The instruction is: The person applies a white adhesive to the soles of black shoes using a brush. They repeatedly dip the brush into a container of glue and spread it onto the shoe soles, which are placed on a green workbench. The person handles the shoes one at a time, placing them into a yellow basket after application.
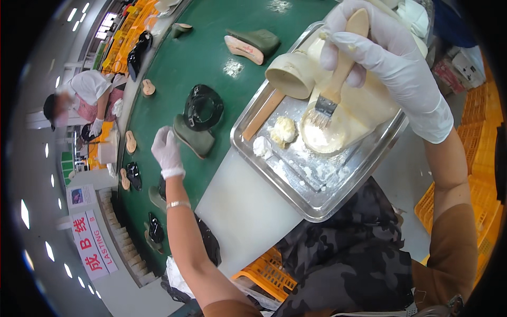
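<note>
- The right hand (385, 61), gloved in white, lies toward two o'clock from the middle of the view and pinches the wooden handle of the brush (346, 66) between thumb and fingers
- The bristles point toward seven o'clock from that hand, at the round mouth of a cream container (364, 120); whether they touch the paste inside I cannot tell
- The container rests in the steel tray (311, 209), with a wooden stick (264, 113) at ten o'clock of its mouth and a yellowish lump (283, 131) at nine
- The left hand (167, 153), also gloved, has its fingers drawn together; I cannot tell whether they pinch anything
- The olive boot (194, 138) lies at two o'clock from the left hand, on the green belt (237, 100), just beside a black boot (203, 110); contact with the hand is unclear
- An overloaded brush could drip onto the tray or a boot
- Paste on the right glove could smear onto anything it touches, or make the handle slip
- The tray overhangs the pale board (237, 190), so a knock could tip it
</note>
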### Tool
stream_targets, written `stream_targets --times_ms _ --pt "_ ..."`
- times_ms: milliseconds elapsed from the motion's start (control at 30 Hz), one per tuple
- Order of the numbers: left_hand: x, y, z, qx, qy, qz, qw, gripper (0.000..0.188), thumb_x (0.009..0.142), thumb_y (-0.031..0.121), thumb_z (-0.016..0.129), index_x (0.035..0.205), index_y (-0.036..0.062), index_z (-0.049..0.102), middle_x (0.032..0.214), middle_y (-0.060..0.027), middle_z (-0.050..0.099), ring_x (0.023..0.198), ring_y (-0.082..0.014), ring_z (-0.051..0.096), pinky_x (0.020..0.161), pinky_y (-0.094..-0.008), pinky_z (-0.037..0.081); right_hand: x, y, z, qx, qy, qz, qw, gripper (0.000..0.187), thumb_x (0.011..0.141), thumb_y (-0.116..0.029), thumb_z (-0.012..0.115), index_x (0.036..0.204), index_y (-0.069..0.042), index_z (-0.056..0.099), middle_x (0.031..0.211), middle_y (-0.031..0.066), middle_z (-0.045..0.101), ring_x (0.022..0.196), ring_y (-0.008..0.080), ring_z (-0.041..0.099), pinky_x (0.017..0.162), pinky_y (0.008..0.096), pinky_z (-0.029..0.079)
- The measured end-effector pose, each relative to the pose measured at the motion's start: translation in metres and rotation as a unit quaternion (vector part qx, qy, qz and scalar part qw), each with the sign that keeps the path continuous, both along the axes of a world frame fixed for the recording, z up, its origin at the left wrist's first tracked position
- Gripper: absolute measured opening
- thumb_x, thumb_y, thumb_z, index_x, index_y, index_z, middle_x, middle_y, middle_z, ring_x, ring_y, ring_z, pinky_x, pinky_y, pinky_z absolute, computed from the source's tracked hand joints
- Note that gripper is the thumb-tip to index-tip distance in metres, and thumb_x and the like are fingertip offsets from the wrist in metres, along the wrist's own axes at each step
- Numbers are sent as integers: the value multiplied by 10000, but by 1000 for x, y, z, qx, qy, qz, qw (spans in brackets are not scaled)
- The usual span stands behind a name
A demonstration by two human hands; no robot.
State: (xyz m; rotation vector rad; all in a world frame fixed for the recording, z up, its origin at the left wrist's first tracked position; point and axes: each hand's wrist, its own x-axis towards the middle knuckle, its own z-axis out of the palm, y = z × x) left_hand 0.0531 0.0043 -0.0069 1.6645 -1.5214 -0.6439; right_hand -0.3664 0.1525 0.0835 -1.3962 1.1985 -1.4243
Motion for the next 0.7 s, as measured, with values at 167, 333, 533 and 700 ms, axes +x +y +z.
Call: stream_targets --times_ms 167,333,533,700 --pt "83 125 35 24 -87 -12 996 301 880 29 512 1170 -50 518 1091 -93 602 992 -147 570 806 -239 451 26 0 -5 -11 -42 -56 997 185 875 -171 588 947 -4 556 788 64 623 624 95 591 506 172 470" --pt "139 248 70 136 -136 27 981 366 839 -16 517 1204 -39 505 1093 -112 598 1024 -176 560 926 -289 406 -19 -3 -42 -21 42 -59 997 270 913 -195 540 1106 -11 579 921 -12 563 671 11 427 641 133 375" --pt "150 327 55 148 -386 -22 910 480 711 49 671 1172 75 539 1074 -67 577 949 -218 539 814 -335 424 1 -1 -35 -41 61 -41 996 236 934 -183 500 1060 -1 584 908 -15 564 653 13 414 640 145 372" --pt "140 321 27 85 -523 28 847 420 699 57 672 1101 74 550 1000 -118 561 926 -305 542 776 -382 449 -9 -11 -37 -77 88 38 992 235 941 -192 486 1065 -7 561 905 2 573 643 20 419 633 147 366"
